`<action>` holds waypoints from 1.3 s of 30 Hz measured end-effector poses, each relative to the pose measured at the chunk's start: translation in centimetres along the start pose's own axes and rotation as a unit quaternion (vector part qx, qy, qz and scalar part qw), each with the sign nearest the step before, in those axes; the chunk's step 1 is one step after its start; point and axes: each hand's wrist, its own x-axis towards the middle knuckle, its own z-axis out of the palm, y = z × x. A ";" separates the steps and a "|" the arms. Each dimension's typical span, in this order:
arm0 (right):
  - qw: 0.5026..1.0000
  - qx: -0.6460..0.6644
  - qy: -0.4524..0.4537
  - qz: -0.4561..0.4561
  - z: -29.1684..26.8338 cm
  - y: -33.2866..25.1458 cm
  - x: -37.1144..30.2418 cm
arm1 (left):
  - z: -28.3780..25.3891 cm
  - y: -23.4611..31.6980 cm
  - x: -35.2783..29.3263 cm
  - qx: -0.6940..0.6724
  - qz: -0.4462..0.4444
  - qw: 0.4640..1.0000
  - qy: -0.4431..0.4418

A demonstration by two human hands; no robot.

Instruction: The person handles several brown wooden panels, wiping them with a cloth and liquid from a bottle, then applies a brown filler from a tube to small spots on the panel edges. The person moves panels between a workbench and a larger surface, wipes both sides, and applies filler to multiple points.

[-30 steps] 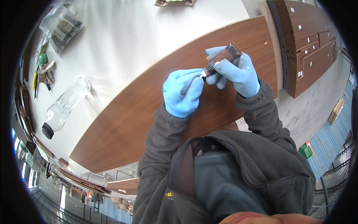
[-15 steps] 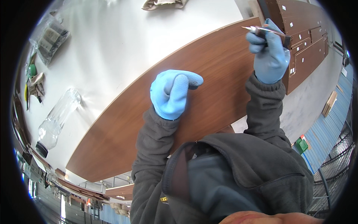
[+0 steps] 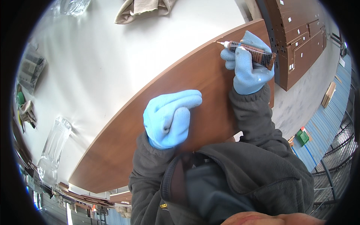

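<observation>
My right hand (image 3: 252,77), in a light blue glove, is closed around a squeeze tube (image 3: 253,53) with a brown label and a white nozzle. The tube lies slantwise in the grip, its narrow tip pointing left at the far edge of a brown wood-grain board (image 3: 112,153). Whether the tip touches the edge I cannot tell. Over the middle of the board is my left hand (image 3: 170,120), gloved alike, with fingers bent and pressed together beside the thumb. Anything inside those fingers is hidden.
Past the board's curved-looking edge, a white tabletop (image 3: 101,71) holds a clear bottle (image 3: 54,150), a plastic bag (image 3: 32,69) and a beige cloth (image 3: 146,8). Brown panels with small white labels (image 3: 300,41) are stacked at the right.
My right hand has moved left and slightly nearer, bringing the tube's tip to the board's far edge. My left hand sits lower, its fingers straighter. The view has shifted.
</observation>
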 end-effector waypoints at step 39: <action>0.994 0.065 -0.037 -0.079 0.2 1.3 0.0 | -0.9 -0.4 0.2 -0.009 -0.006 0.999 -0.053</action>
